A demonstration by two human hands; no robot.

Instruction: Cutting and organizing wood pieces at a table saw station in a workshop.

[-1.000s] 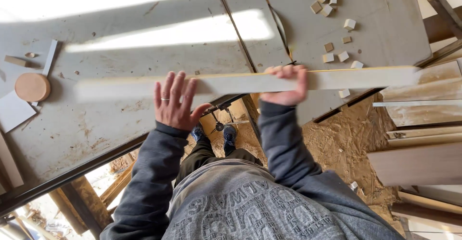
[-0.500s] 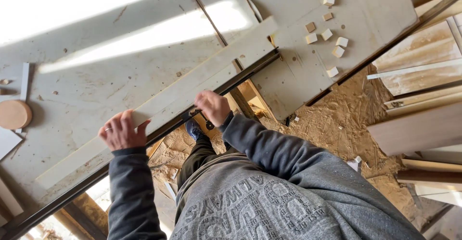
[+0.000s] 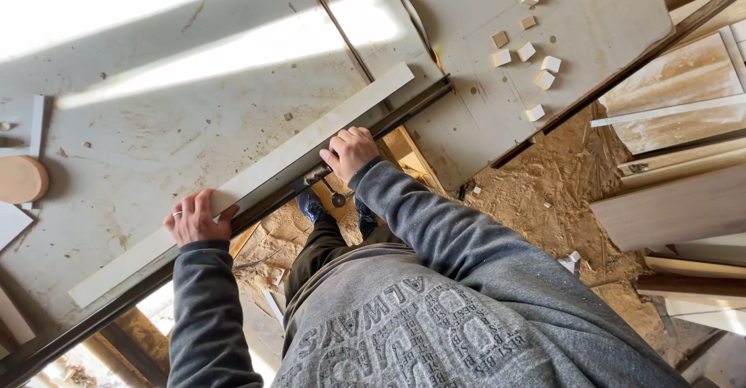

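Observation:
A long pale wooden strip (image 3: 268, 166) lies flat on the grey saw table (image 3: 155, 124), along its near metal edge. My left hand (image 3: 194, 215) grips the strip near its left part, fingers curled over its edge. My right hand (image 3: 350, 151) presses on the strip further right, close to a dark metal fitting under the table edge. The strip's far end points toward the saw blade (image 3: 416, 19) slot.
Several small wooden blocks (image 3: 528, 50) lie scattered on the table's right part. A round wooden disc (image 3: 19, 180) sits at the left edge. Stacked boards (image 3: 676, 201) lean at the right over a sawdust-covered floor (image 3: 528, 194). My feet show below the table.
The strip was held up across the table a second ago; it has been swung round and set down along the near table edge, both hands moving with it.

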